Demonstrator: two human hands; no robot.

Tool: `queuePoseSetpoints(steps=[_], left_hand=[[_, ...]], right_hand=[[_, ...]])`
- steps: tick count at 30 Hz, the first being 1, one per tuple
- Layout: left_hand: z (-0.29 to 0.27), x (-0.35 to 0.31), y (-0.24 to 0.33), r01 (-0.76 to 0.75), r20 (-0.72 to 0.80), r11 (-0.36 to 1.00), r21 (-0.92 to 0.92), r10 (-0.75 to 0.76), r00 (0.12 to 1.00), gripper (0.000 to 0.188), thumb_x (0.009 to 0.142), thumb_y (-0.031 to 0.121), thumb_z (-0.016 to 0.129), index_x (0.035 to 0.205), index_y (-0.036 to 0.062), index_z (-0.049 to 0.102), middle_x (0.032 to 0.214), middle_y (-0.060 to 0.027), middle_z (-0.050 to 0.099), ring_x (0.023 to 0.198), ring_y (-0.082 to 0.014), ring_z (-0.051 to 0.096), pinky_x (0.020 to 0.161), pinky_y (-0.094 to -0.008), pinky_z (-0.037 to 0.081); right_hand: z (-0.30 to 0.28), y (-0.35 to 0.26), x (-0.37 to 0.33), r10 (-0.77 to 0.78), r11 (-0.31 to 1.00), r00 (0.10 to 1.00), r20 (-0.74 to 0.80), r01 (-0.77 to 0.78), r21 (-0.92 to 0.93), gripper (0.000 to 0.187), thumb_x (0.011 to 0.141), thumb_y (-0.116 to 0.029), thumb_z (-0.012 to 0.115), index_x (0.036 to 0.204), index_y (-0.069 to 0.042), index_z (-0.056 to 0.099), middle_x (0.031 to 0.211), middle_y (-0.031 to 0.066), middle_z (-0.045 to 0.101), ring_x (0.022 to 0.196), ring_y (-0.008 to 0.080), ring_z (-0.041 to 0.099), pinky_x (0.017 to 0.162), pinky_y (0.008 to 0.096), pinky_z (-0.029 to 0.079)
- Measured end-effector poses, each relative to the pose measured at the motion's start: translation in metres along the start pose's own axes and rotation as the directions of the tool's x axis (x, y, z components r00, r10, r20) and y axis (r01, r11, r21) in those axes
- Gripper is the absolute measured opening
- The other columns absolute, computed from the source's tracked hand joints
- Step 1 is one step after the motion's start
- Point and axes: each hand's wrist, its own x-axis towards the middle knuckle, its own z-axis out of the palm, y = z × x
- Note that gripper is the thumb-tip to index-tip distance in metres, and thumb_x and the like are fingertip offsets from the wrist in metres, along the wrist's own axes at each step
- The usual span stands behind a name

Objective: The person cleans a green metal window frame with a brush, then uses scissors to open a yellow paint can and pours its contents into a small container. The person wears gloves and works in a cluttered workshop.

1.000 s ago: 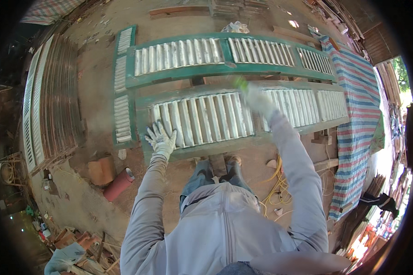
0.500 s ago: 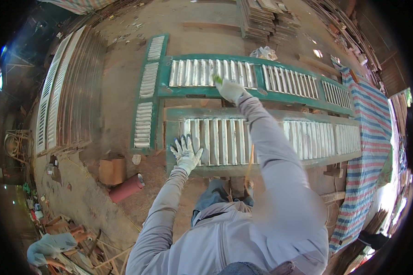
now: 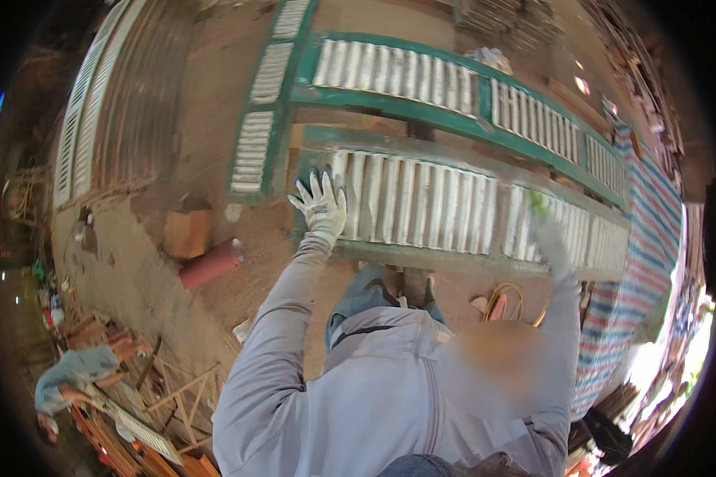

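A louvered shutter (image 3: 418,203) with pale slats and a dull grey-green frame lies across in front of me. My left hand (image 3: 324,208), in a white glove with dark fingertips, rests flat on its left end, fingers spread. Over the slats toward its right end is my gloved right hand (image 3: 552,242), smeared by motion. A small green item (image 3: 538,203) sticks out of its grip; its exact kind is too blurred to make out. Beyond lies a shutter with a bright green frame (image 3: 445,121), and a narrow green one (image 3: 250,151) stretches away at the left.
Many shutters stand stacked (image 3: 123,103) at the far left. A cardboard box (image 3: 188,232) and a red roll (image 3: 211,265) lie on the floor. A striped tarp (image 3: 640,238) hangs at the right, near a coiled yellow hose (image 3: 504,300). Another person (image 3: 75,374) bends at lower left.
My right hand has swung from the far green shutter to the right part of the near one, carrying the green item. My left hand stays on the left end. The whole view has shifted.
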Motion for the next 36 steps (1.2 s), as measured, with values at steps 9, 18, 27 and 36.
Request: queuePoseSetpoints(steps=[9, 18, 27, 36], left_hand=[[-0.013, -0.024, 0.03, -0.482, 0.0, 0.876, 0.004, 0.482, 0.876, 0.059, 0.091, 0.033, 0.058, 0.145, 0.0121, 0.048, 0.155, -0.0202, 0.035, 0.146, -0.0466, 0.023, 0.117, -0.0646, 0.014], [-0.003, -0.051, 0.11, -0.79, 0.13, 0.592, -0.157, 0.806, 0.578, 0.07, 0.089, 0.044, 0.062, 0.148, 0.0118, 0.044, 0.156, -0.0198, 0.034, 0.146, -0.0417, 0.026, 0.116, -0.0688, 0.01], [0.001, -0.024, 0.072, -0.388, -0.006, 0.917, -0.091, 0.389, 0.921, 0.065, 0.093, 0.044, 0.056, 0.149, 0.0152, 0.043, 0.157, -0.0193, 0.034, 0.146, -0.0405, 0.027, 0.116, -0.0683, 0.01], [-0.012, -0.012, 0.013, -0.17, 0.042, 0.979, -0.113, 0.176, 0.984, 0.074, 0.091, 0.054, 0.055, 0.151, 0.0147, 0.041, 0.16, -0.0196, 0.028, 0.149, -0.0387, 0.02, 0.117, -0.0686, 0.006]], right_hand=[[0.025, 0.107, -0.137, 0.262, 0.962, 0.96, -0.094, -0.252, 0.105, 0.04, 0.104, -0.039, 0.046, 0.106, -0.001, 0.061, 0.084, 0.0214, 0.068, 0.08, 0.0374, 0.067, 0.069, 0.0473, 0.051], [0.049, 0.184, -0.205, 0.298, 0.954, 0.951, -0.079, -0.293, 0.072, 0.042, 0.102, -0.042, 0.049, 0.1, -0.002, 0.062, 0.085, 0.0221, 0.07, 0.078, 0.0433, 0.066, 0.067, 0.05, 0.051], [0.049, 0.117, -0.128, -0.043, 0.945, 0.982, 0.183, 0.1, -0.312, 0.038, 0.102, -0.038, 0.05, 0.104, -0.003, 0.062, 0.085, 0.019, 0.07, 0.082, 0.04, 0.069, 0.067, 0.0495, 0.052], [0.065, -0.084, 0.081, -0.53, 0.738, 0.847, -0.04, 0.438, -0.512, 0.031, 0.102, -0.036, 0.048, 0.12, -0.012, 0.057, 0.094, 0.0224, 0.068, 0.082, 0.037, 0.068, 0.069, 0.0459, 0.054]])
